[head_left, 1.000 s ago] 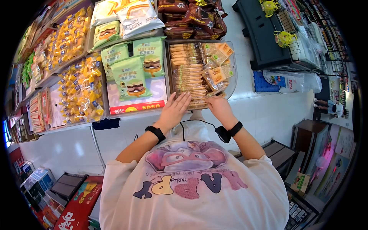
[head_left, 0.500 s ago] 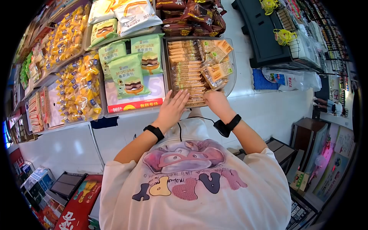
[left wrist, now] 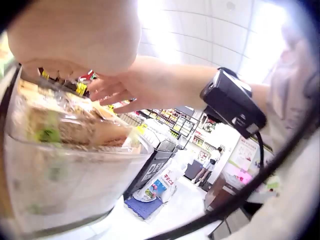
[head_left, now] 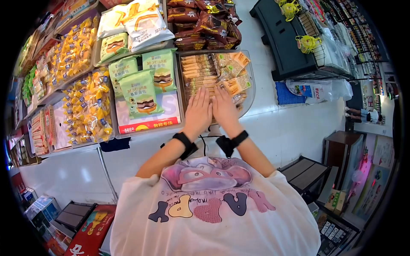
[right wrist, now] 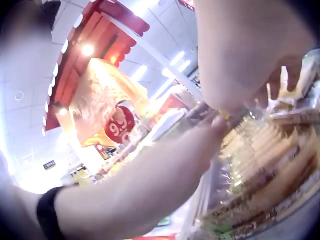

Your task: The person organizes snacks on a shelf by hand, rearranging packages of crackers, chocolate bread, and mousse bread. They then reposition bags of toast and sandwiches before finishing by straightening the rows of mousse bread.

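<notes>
A clear plastic tray [head_left: 253, 87] at the counter's front holds rows of brown snack bars in clear wrappers [head_left: 196, 70]. Some flatter packs with orange-and-green labels [head_left: 237, 85] lie on top at the tray's right side. My left hand [head_left: 198, 112] rests with straight fingers on the near end of the rows. Close beside it my right hand [head_left: 225, 112] lies over the packs, its fingers extended forward. From the left wrist view, packs [left wrist: 75, 127] show through the tray's wall, below both hands. In the right wrist view, the wrapped bars [right wrist: 270, 160] stand in rows under my right hand.
To the left stands a bin with green mousse bread bags [head_left: 139, 91], then yellow-wrapped snacks [head_left: 87, 106]. Brown packets [head_left: 205, 25] fill the bin behind. A dark green case [head_left: 286, 42] and a plastic bag [head_left: 320, 89] stand to the right.
My right hand has moved from the tray's near right edge, up and left onto the packs beside my left hand. My left hand has slid slightly forward. The head view has shifted slightly.
</notes>
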A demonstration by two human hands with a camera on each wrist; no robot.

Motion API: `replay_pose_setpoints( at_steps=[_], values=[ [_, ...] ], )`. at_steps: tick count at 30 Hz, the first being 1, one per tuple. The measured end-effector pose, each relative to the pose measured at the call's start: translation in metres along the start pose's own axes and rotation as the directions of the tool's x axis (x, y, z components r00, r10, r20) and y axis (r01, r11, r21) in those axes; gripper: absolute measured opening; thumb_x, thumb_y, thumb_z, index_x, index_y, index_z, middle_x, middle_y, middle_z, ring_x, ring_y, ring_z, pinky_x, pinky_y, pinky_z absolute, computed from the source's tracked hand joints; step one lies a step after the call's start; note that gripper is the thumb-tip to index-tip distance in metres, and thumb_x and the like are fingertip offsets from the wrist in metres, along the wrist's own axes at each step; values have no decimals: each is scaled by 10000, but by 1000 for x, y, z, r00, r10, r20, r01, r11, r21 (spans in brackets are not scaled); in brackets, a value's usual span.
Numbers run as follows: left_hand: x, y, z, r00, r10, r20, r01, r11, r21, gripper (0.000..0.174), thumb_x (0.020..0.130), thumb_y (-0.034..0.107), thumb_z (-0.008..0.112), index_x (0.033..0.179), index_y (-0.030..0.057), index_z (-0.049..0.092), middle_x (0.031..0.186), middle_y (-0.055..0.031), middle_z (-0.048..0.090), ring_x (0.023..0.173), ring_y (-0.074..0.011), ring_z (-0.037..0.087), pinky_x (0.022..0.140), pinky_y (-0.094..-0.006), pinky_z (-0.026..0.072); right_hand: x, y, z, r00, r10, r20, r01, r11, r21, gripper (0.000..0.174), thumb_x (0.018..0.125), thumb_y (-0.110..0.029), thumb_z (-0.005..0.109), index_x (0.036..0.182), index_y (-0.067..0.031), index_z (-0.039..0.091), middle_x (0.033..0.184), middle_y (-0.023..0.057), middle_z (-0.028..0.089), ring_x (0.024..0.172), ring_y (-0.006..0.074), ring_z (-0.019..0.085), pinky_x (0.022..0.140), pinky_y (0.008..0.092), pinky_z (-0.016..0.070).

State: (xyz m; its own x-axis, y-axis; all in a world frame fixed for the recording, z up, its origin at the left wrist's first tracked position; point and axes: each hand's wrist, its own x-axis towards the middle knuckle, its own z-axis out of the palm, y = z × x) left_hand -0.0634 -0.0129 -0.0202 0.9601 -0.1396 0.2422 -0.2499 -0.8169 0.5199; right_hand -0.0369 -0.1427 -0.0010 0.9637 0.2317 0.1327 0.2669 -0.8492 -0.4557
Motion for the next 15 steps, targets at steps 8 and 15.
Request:
replay_pose_setpoints(
  at_steps=[8, 15],
  values=[
    [2, -4, 33, 992, -123, 29, 118, 985, 126, 536, 949, 264, 399, 1405, -14, 360, 1483, -156, 345, 1388, -228, 305, 1146, -444, 161, -12, 10, 23, 1000, 4, 5, -3, 973, -231, 467, 955, -259, 439, 1381, -69, 435, 1473, 92, 378, 1357, 271, 345, 1081, 442, 306],
    [5, -2, 41, 987, -140, 74, 122, 970, 209, 534, 945, 259, 399, 1420, 20, 351, 1498, -129, 328, 1397, -201, 287, 1150, -459, 122, -10, 19, 29, 1000, -23, -16, 17, 950, -310, 458, 932, -266, 458, 1347, -74, 480, 1486, 47, 365, 1351, 231, 339, 1103, 439, 257]
  ],
)
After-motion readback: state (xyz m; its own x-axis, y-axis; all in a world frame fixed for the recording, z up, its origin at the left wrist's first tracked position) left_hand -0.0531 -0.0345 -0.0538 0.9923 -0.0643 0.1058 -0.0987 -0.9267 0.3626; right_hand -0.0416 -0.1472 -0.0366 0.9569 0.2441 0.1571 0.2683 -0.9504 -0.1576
